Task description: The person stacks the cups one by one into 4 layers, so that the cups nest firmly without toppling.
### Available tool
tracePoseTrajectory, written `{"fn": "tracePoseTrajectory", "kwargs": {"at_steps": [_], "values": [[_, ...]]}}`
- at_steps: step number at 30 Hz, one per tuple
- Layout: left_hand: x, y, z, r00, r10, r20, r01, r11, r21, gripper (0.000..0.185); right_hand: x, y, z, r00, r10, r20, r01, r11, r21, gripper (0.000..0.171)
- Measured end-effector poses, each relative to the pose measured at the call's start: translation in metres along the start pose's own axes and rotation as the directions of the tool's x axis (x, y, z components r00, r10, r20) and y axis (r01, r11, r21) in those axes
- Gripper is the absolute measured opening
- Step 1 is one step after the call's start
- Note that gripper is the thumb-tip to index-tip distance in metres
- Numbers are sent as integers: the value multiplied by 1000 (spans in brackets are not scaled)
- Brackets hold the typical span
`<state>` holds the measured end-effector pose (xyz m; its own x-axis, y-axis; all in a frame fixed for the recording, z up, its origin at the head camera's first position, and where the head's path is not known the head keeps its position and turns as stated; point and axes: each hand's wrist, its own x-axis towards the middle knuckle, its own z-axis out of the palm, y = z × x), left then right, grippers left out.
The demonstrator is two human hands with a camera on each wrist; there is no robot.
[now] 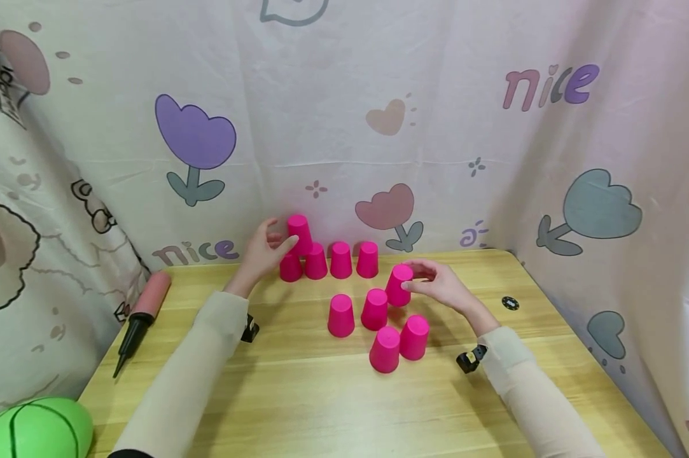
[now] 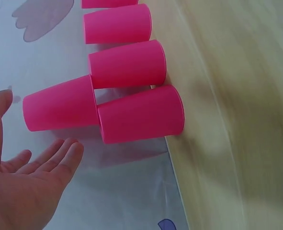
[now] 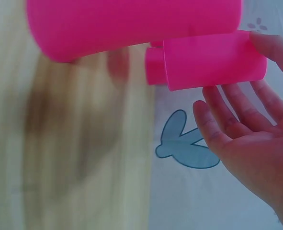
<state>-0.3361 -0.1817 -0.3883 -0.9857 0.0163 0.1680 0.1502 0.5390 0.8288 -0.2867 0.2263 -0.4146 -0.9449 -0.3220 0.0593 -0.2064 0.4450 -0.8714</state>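
A row of upside-down pink cups [image 1: 341,261] stands along the table's back edge. One more pink cup [image 2: 61,104] sits on top, bridging the two leftmost cups of that row. My left hand [image 1: 265,250] is beside this upper cup, and in the left wrist view its spread fingers [image 2: 70,158] are apart from it. On the right, my right hand [image 1: 440,286] pinches a pink cup [image 3: 215,61] between thumb and fingers, mouth down. Several loose pink cups [image 1: 385,350] stand upside down just in front of it, nearer the table's middle.
At the left table edge lies a hand pump [image 1: 149,305] with a pink barrel and black nozzle. A green ball [image 1: 37,429] is at the lower left. A black round chip [image 1: 510,303] lies at the right. A printed curtain [image 1: 298,127] hangs right behind the table.
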Motion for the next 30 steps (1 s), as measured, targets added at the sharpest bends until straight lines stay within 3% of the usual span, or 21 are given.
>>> {"fn": "tracePoseTrajectory", "kwargs": {"at_steps": [6,15,23,30], "values": [[-14,-4,-3,999,25,20,-25,1000,-17,89,7,-24,0,1000,-13,11,13,1000,2,54],[-37,-6,0,997,63,34,-62,997,-36,79,30,-21,0,996,-80,-24,80,997,-9,50],[-55,-9,10,993,88,77,-87,996,-20,72,44,-34,2,995,-98,-27,98,995,12,50],[-69,-12,21,983,149,104,-147,989,-19,62,58,-41,7,996,-85,-29,85,996,16,53]]}}
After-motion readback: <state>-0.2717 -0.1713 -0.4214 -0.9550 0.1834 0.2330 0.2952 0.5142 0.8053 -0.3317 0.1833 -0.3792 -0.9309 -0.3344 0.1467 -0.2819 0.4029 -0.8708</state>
